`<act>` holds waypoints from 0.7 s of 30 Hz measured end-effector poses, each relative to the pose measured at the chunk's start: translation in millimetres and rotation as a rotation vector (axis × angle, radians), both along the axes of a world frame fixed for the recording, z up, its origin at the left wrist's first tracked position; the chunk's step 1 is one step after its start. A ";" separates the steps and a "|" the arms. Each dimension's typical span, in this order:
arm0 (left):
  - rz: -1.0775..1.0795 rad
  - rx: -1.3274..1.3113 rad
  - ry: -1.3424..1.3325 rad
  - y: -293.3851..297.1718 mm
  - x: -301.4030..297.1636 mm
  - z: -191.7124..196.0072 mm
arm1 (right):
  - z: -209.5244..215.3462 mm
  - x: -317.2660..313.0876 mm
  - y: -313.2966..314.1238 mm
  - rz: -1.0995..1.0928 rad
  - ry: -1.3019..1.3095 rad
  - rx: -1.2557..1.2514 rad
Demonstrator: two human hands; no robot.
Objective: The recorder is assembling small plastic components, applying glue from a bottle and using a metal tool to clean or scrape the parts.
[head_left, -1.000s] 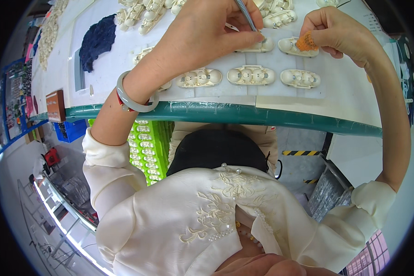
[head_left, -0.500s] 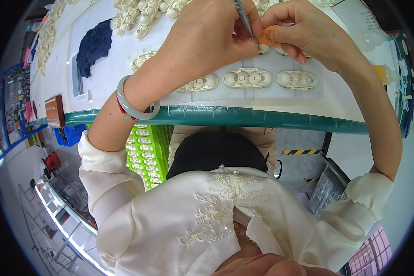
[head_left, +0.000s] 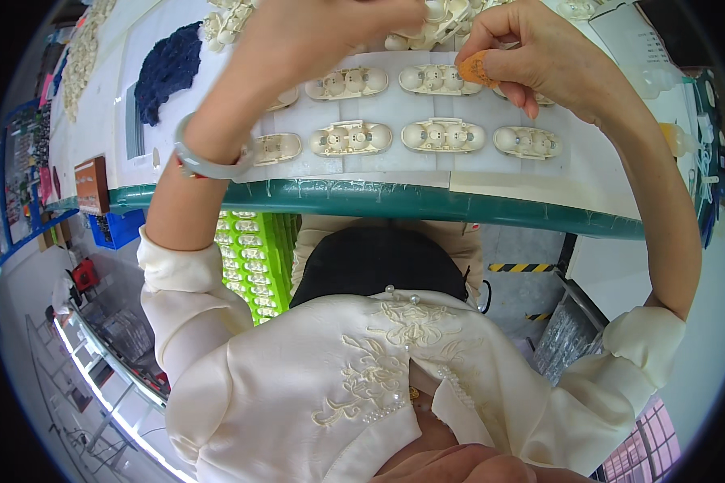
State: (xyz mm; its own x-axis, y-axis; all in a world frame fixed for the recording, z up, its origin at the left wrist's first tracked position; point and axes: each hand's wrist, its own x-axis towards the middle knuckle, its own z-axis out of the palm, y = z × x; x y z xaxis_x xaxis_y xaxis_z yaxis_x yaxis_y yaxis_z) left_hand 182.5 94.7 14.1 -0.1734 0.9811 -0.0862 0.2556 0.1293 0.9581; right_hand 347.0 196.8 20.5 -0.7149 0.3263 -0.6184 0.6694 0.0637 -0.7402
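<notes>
My left hand (head_left: pixel 322 40) reaches over the white sheet (head_left: pixel 395 109) at the top of the head view, fingers curled tight. The thin grey tool it held moments ago is hidden past the picture's top edge. My right hand (head_left: pixel 548 56) pinches a small orange piece (head_left: pixel 475 68) between thumb and forefinger, just above the far row of cream plastic parts (head_left: pixel 435 78). A nearer row of the same cream parts (head_left: pixel 443 135) lies on the sheet below both hands. A pale bracelet (head_left: pixel 209 157) circles my left wrist.
The table has a green front edge (head_left: pixel 395 201). A dark blue cloth (head_left: pixel 169 68) and a heap of cream parts (head_left: pixel 225 24) lie at the far left. A brown box (head_left: pixel 93 185) stands at the left edge. A green crate (head_left: pixel 250 258) sits under the table.
Both hands have come closer together over the far row. The right hand carried the orange piece leftward. The thin tool has slipped out of sight at the top.
</notes>
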 end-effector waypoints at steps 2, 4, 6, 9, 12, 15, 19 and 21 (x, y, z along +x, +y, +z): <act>-0.045 0.024 0.054 -9.2 -2.7 10.1 | 0.5 -2.8 -1.9 0.001 -0.025 0.026; -0.031 -0.099 -0.037 -13.3 7.4 18.1 | -0.8 -3.9 2.4 0.002 -0.050 0.008; -0.140 -0.212 0.037 -17.8 -0.1 13.6 | -5.7 1.2 7.3 0.012 -0.059 0.006; -0.259 -0.158 0.098 -22.1 5.6 10.3 | -11.0 7.5 9.7 -0.042 0.224 -0.325; -0.224 -0.107 0.119 -21.4 6.6 6.1 | 2.1 -0.5 -2.1 -0.030 0.002 -0.020; -0.254 -0.101 0.228 -19.1 8.3 2.7 | 2.3 -1.3 -1.8 -0.016 -0.010 0.015; -0.162 -0.039 0.238 -19.7 16.2 -2.4 | 1.6 -1.6 -0.2 -0.020 -0.029 0.016; -0.175 0.040 0.262 -19.5 17.3 -5.6 | 4.4 -1.2 -0.3 -0.032 -0.040 0.023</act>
